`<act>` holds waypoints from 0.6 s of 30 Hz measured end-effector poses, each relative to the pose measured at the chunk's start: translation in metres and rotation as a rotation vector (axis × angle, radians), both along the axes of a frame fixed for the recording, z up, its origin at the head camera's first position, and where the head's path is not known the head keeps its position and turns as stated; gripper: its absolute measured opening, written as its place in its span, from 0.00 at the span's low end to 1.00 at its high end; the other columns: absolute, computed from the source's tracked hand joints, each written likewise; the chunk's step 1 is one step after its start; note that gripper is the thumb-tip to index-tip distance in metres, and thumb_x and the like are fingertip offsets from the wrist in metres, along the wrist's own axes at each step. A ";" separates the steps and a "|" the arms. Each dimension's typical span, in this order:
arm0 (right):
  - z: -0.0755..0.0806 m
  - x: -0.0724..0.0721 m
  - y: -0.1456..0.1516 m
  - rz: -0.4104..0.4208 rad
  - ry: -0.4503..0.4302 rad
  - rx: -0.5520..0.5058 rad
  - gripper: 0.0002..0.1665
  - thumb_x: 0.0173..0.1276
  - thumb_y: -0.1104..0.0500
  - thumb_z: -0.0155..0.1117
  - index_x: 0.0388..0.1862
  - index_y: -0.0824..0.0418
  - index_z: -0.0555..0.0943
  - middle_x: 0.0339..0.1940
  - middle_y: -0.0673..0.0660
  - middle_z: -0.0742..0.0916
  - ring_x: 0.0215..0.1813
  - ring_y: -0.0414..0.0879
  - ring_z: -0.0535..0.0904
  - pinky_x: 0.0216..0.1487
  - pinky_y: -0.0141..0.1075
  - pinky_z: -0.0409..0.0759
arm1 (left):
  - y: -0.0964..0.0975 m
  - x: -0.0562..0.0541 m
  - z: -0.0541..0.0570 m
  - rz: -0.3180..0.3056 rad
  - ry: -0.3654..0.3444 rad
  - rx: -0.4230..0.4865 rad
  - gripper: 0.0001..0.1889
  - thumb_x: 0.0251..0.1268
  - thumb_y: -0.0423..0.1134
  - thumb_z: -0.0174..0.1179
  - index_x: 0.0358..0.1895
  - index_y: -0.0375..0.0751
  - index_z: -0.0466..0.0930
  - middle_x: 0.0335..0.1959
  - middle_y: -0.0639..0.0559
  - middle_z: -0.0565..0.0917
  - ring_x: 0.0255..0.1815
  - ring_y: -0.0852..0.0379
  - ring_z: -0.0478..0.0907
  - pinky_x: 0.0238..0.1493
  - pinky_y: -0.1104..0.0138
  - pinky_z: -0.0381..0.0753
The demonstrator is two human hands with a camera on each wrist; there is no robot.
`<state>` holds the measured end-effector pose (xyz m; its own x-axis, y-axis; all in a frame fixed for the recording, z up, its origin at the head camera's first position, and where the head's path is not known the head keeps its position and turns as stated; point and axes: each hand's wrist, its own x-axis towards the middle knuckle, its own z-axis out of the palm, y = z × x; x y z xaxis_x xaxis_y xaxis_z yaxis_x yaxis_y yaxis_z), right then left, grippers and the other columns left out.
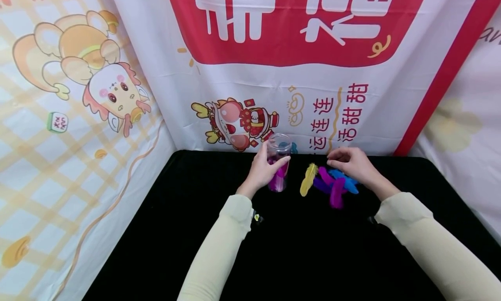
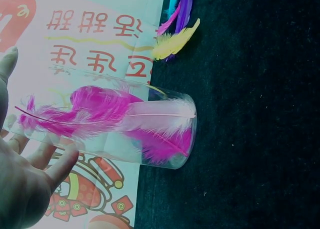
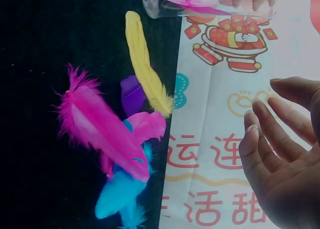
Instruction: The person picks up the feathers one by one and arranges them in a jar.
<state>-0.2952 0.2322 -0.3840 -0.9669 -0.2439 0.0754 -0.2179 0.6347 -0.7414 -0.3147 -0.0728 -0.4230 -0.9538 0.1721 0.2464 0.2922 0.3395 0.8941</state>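
Observation:
My left hand (image 1: 260, 171) grips a clear jar (image 1: 279, 145) from its left side, with the thumb across the front. Magenta feathers (image 2: 102, 106) and a pale pink feather (image 2: 155, 113) show through its wall in the left wrist view. To the right lies a loose pile: a yellow feather (image 3: 142, 61), a purple feather (image 3: 132, 94), a large magenta feather (image 3: 102, 124) and blue feathers (image 3: 120, 191). Just above and behind this pile is my right hand (image 1: 352, 164), fingers loosely bent and holding nothing; the right wrist view shows the gap between thumb and fingertips.
Black cloth (image 1: 274, 257) covers the table, whose back edge runs close behind the jar and the feathers. A white printed banner (image 1: 242, 83) hangs right behind it. On the left stands a checked cloth wall (image 1: 78, 170).

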 end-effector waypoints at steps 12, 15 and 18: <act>-0.014 0.003 0.007 -0.011 -0.031 0.026 0.17 0.74 0.53 0.68 0.54 0.62 0.84 0.49 0.60 0.88 0.45 0.50 0.84 0.44 0.38 0.82 | 0.000 0.000 0.001 -0.011 -0.005 0.009 0.39 0.65 0.60 0.68 0.73 0.54 0.60 0.70 0.47 0.72 0.66 0.50 0.77 0.64 0.55 0.78; -0.020 0.003 0.011 -0.020 -0.032 0.034 0.18 0.73 0.53 0.68 0.54 0.63 0.84 0.48 0.61 0.89 0.46 0.52 0.85 0.44 0.37 0.82 | 0.000 0.000 0.001 -0.012 -0.004 0.009 0.39 0.65 0.59 0.68 0.73 0.54 0.60 0.70 0.47 0.72 0.66 0.51 0.77 0.64 0.56 0.78; -0.027 0.002 0.017 -0.032 -0.025 0.044 0.18 0.73 0.53 0.69 0.54 0.64 0.84 0.48 0.62 0.89 0.48 0.53 0.85 0.44 0.37 0.82 | 0.000 0.000 0.001 -0.012 -0.005 0.010 0.39 0.65 0.60 0.69 0.73 0.54 0.61 0.70 0.47 0.72 0.66 0.51 0.77 0.64 0.56 0.78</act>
